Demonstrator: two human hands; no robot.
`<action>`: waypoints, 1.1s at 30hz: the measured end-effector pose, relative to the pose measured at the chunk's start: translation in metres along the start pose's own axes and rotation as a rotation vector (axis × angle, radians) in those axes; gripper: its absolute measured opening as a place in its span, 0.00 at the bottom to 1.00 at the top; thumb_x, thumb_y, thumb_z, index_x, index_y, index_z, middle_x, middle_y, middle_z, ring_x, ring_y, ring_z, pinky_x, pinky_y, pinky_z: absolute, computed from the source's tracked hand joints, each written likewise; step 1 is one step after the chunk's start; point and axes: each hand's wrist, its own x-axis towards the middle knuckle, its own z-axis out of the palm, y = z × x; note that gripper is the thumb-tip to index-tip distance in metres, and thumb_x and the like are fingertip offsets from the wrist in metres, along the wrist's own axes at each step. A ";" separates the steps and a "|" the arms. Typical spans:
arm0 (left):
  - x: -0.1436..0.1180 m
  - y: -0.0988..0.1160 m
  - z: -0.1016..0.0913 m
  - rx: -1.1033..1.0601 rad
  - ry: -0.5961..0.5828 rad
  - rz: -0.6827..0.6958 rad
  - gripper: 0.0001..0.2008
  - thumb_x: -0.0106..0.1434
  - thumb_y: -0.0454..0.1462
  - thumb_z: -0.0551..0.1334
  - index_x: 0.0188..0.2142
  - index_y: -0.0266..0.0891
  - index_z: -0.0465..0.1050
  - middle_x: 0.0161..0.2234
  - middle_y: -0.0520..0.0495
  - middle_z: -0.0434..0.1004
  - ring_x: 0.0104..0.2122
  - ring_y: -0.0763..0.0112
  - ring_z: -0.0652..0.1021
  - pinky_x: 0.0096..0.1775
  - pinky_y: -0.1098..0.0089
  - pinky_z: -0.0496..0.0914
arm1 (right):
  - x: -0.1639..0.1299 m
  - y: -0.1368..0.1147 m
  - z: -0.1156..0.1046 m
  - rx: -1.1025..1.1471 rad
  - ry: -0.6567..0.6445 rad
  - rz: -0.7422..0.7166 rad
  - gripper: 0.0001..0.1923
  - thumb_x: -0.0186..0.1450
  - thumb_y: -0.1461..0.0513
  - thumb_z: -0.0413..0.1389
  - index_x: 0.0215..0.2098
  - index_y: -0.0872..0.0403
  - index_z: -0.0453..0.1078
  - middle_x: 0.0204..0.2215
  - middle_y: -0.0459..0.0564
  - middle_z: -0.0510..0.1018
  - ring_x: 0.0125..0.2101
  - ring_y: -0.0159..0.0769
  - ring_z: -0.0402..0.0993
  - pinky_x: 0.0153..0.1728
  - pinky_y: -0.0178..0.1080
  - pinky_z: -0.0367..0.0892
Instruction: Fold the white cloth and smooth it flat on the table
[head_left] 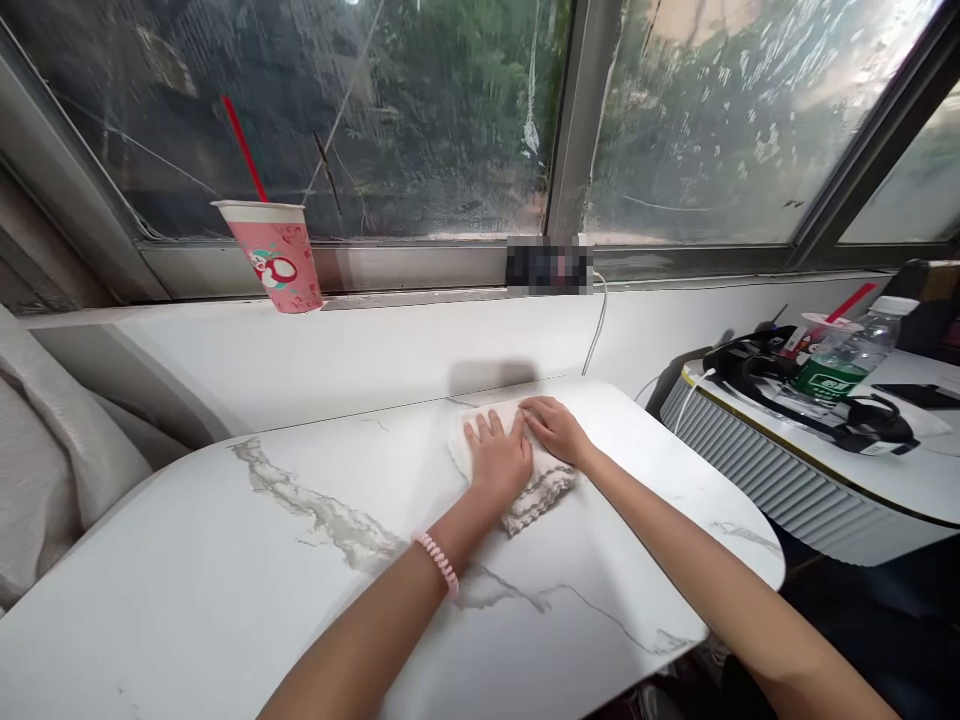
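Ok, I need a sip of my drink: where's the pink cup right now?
The pink cup stands on the window ledge at upper left of the head view, beyond the marble table, left of both hands.

A pink paper cup with a red straw stands on the windowsill, upper left. At right, a clear plastic bottle with a green label and black straps, perhaps headphones, lie on a second table.

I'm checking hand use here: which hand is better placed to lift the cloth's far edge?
Probably the right hand: its fingers lie nearer the folded cloth's far edge, while the left hand presses flat on its middle.
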 end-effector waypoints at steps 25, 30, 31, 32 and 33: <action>-0.123 0.074 -0.004 -0.124 0.044 0.397 0.28 0.71 0.40 0.47 0.67 0.31 0.57 0.67 0.31 0.58 0.66 0.43 0.59 0.62 0.34 0.54 | -0.167 -0.047 -0.080 -0.038 0.026 0.106 0.16 0.71 0.59 0.47 0.54 0.47 0.70 0.55 0.53 0.74 0.59 0.46 0.68 0.59 0.56 0.64; -0.126 0.063 -0.010 -0.150 -0.001 0.397 0.28 0.72 0.40 0.46 0.66 0.27 0.59 0.66 0.32 0.60 0.66 0.46 0.61 0.63 0.38 0.55 | -0.162 -0.059 -0.083 0.134 0.062 0.111 0.13 0.72 0.59 0.47 0.48 0.47 0.72 0.51 0.51 0.77 0.56 0.43 0.70 0.58 0.51 0.67; -0.127 0.059 -0.011 -0.159 -0.002 0.400 0.27 0.72 0.40 0.46 0.66 0.28 0.60 0.65 0.33 0.62 0.66 0.47 0.61 0.64 0.39 0.55 | -0.161 -0.063 -0.084 0.164 0.058 0.112 0.14 0.73 0.58 0.46 0.48 0.47 0.72 0.51 0.51 0.76 0.55 0.42 0.71 0.57 0.50 0.68; -0.127 0.055 -0.013 -0.170 -0.004 0.408 0.27 0.72 0.40 0.46 0.65 0.28 0.61 0.65 0.33 0.63 0.65 0.48 0.62 0.64 0.40 0.55 | -0.162 -0.067 -0.085 0.177 0.044 0.117 0.14 0.73 0.58 0.46 0.49 0.46 0.72 0.52 0.51 0.76 0.56 0.41 0.71 0.57 0.49 0.68; -0.128 0.051 -0.015 -0.181 -0.008 0.416 0.26 0.72 0.39 0.46 0.64 0.29 0.62 0.64 0.34 0.65 0.65 0.49 0.63 0.64 0.41 0.55 | -0.162 -0.072 -0.085 0.170 0.020 0.120 0.15 0.73 0.57 0.45 0.51 0.46 0.71 0.53 0.51 0.75 0.56 0.41 0.70 0.57 0.49 0.68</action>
